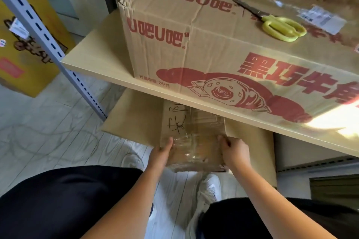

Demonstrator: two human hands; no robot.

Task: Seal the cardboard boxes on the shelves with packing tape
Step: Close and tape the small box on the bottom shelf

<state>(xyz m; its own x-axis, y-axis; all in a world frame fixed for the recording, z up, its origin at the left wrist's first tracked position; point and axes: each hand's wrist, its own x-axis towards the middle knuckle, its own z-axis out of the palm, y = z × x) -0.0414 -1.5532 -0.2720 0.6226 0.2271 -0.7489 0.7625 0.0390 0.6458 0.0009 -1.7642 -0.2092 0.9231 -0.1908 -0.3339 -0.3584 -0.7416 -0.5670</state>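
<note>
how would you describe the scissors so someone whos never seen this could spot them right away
Start at the light wooden shelf board and the big printed cardboard box standing on it. On that box's top face, towards the right, lie the scissors, flat and closed. Their bright yellow handles and dark blades set them apart from the brown card, red print and white label around them.

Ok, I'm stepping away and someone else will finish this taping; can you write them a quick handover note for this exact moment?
Left hand: thumb pressed on the taped flap of the lower box, fingers hidden beneath.
Right hand: grips the same flap's right edge.
Lower box sits below the wooden shelf; clear tape already covers its seam.
Printed box is on the shelf, yellow scissors on top.
No tape roll is visible.
Left: press the tape down, then check the remaining boxes.
</note>
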